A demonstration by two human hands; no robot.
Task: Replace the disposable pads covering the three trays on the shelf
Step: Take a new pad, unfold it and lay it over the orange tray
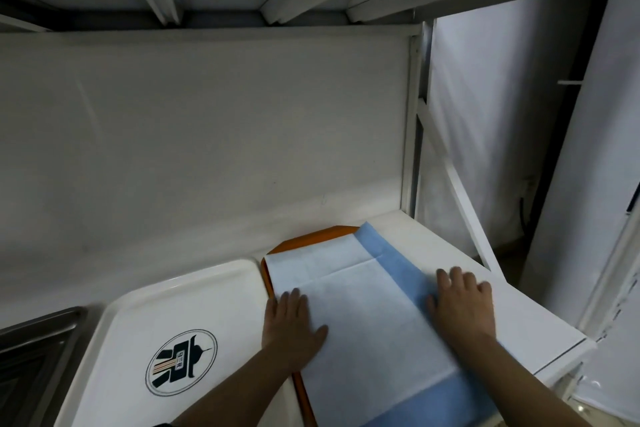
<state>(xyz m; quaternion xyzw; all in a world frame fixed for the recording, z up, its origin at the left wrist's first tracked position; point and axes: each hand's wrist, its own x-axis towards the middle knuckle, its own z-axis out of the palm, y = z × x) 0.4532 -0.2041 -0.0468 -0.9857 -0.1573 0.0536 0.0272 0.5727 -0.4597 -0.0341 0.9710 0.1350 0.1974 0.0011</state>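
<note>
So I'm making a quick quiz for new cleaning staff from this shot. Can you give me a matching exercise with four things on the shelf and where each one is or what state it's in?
Column one:
1. orange tray
2. white tray
3. metal tray
4. blue pad

Column two:
A. bare, with a round logo showing
B. far left, only partly in view
C. pressed flat under the left hand and right hand
D. mostly hidden, only its edge showing

Pairs: 1-D, 2-A, 3-B, 4-C
</note>
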